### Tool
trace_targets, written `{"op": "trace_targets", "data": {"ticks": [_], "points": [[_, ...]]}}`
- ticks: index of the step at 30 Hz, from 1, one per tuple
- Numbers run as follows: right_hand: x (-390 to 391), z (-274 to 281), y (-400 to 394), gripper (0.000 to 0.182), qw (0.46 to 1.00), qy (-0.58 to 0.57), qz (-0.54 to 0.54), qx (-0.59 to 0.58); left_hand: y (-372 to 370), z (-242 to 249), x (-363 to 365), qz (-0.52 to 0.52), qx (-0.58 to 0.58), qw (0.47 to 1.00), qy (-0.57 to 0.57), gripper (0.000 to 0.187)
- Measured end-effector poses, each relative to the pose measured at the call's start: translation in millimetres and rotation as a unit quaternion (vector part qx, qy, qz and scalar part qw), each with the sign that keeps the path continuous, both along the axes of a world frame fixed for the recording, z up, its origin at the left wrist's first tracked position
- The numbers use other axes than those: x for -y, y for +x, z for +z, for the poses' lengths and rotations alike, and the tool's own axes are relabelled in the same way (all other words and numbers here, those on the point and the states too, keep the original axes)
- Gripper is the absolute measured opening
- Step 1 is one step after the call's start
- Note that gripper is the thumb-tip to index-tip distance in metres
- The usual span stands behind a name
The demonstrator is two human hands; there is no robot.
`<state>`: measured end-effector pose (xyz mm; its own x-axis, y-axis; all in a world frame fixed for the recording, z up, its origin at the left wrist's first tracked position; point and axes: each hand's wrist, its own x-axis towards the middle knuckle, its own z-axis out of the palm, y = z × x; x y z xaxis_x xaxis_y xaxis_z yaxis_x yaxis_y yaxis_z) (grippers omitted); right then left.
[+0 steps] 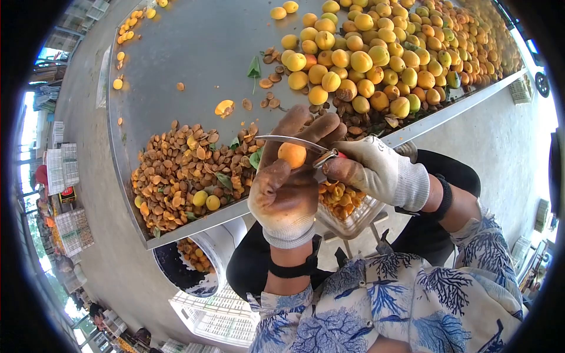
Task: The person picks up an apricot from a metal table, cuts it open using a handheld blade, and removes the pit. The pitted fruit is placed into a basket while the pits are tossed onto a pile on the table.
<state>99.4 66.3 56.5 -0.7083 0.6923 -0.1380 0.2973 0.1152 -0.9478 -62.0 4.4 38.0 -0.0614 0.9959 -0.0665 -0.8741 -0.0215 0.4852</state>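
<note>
In the middle of the head view, my left hand [285, 203], in a stained work glove, holds an orange apricot [292, 156] between thumb and fingers. My right hand [382, 173], also gloved, is closed round the red handle of a small curved knife [288, 139]. The blade lies across the top of the apricot, its tip pointing left. Below my hands a clear plastic basket [353, 228] contains split apricot halves [340, 200]. To the left of my left hand is a heap of brown apricot pits [182, 159] mixed with bits of flesh and leaves.
A metal table [188, 65] with a raised edge carries a large pile of whole apricots [376, 53] at the right. A green leaf [253, 67] and loose pits lie between the heaps. Under the edge stand a white bucket [226, 241] with fruit and a white crate [218, 317].
</note>
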Motion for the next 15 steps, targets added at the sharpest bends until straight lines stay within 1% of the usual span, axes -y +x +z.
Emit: {"op": "trace_targets", "data": {"ticks": [2, 3, 5, 8, 11, 12, 14, 15], "points": [[-1, 3, 1, 0.043, 0.999, -0.017, 0.025, 0.043, -2, -1, 0, 0.004, -0.002, 1.0, -0.007, 0.071], [-2, 7, 0, 0.043, 0.999, -0.018, 0.025, 0.043, -3, -3, 1, 0.0, 0.002, 1.0, 0.003, 0.071], [-2, 17, -1, 0.042, 0.994, -0.023, 0.027, 0.104, -4, -5, 3, -0.006, 0.007, 1.0, 0.009, 0.071], [1, 11, -3, 0.042, 0.994, -0.024, 0.043, 0.102, -3, -6, 5, -0.007, 0.002, 1.0, -0.013, 0.072], [-2, 15, -2, 0.04, 0.988, -0.014, 0.071, 0.136, -4, -8, 6, -0.013, 0.003, 1.0, 0.014, 0.071], [-1, 15, -3, 0.04, 0.988, -0.014, 0.072, 0.136, -4, -6, 6, -0.014, 0.004, 1.0, 0.005, 0.069], [2, 14, -3, 0.039, 0.99, 0.021, 0.058, 0.128, -2, -5, 7, -0.016, 0.007, 1.0, -0.004, 0.067], [4, 14, -5, 0.039, 0.99, 0.022, 0.058, 0.129, -2, -5, 7, -0.014, 0.02, 1.0, -0.002, 0.063]]}}
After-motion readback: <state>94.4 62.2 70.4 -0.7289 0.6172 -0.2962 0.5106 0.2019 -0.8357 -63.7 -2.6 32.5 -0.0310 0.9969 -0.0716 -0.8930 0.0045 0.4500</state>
